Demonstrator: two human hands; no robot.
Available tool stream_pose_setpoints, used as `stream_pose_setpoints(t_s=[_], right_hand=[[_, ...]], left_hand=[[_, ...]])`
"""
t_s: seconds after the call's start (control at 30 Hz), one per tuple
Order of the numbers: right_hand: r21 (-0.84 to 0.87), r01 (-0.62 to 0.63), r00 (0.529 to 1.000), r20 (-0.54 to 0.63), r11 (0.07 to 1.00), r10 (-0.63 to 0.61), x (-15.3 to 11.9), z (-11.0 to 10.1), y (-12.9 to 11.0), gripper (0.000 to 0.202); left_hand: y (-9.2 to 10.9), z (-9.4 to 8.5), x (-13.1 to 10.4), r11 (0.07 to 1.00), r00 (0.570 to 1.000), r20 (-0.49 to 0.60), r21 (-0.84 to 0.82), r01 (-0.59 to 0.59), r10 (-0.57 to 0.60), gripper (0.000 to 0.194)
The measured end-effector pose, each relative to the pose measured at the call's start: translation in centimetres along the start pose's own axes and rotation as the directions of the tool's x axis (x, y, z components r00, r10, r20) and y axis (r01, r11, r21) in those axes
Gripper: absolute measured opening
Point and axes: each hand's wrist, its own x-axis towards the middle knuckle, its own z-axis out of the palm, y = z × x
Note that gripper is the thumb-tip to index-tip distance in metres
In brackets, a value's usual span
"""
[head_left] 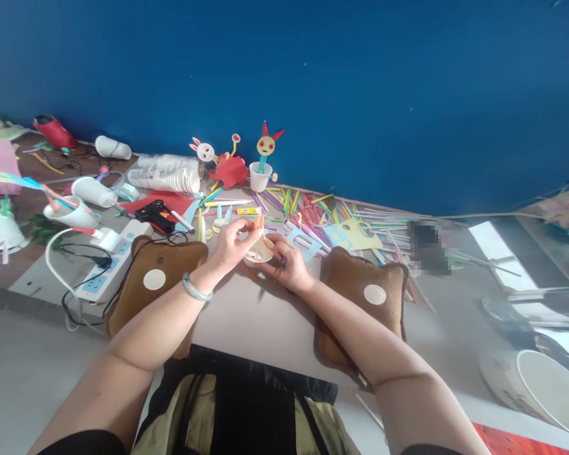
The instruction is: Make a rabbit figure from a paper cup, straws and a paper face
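Near the middle of the table, my left hand (234, 245) pinches an orange strip (259, 222), which looks like a paper or plastic straw piece. The strip stands over the mouth of a white paper cup (258, 254). My right hand (288, 264) is closed around the cup's right side, its fingers at the rim. A small dark object (283, 261) shows by the right fingers, too small to name. Just behind my hands lies a yellow glue stick (249, 211). A finished-looking cup figure with a round face and red ears (265, 146) stands at the wall.
Brown plush cushions lie under my left forearm (156, 297) and right forearm (360, 303). A white power strip (116, 262), a black glue gun (156, 215) and stacked paper cups (165, 174) are on the left. Many coloured straws (308, 205) spread along the blue wall (284, 82).
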Motion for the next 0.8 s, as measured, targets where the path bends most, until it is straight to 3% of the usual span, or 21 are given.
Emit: stream_pose_setpoints(t_s=[0.27, 0.5, 0.67, 0.8], right_hand=[[0.002, 0.024, 0.999, 0.025, 1.0, -0.024, 0.0, -0.1, -0.2, 0.057], [0.041, 0.008, 1.0, -0.005, 0.999, -0.008, 0.2, -0.4, 0.0, 0.058], [0.152, -0.072, 0.996, -0.043, 0.986, 0.079, 0.3, -1.0, -0.1, 0.056], [0.233, -0.117, 0.993, 0.006, 0.965, 0.119, 0.5, -1.2, -0.3, 0.063]], left_hand=[[0.1, -0.2, 0.0, 0.978, 0.999, 0.051, -0.207, 0.029, -0.019, 0.026], [0.0, -0.5, 0.4, 0.971, 0.997, 0.028, -0.228, 0.075, -0.071, 0.029], [0.3, -1.0, 0.8, 0.963, 0.989, 0.11, -0.238, 0.126, -0.102, 0.029], [0.4, -1.5, 1.1, 0.983, 0.982, 0.176, -0.153, 0.099, -0.072, 0.026]])
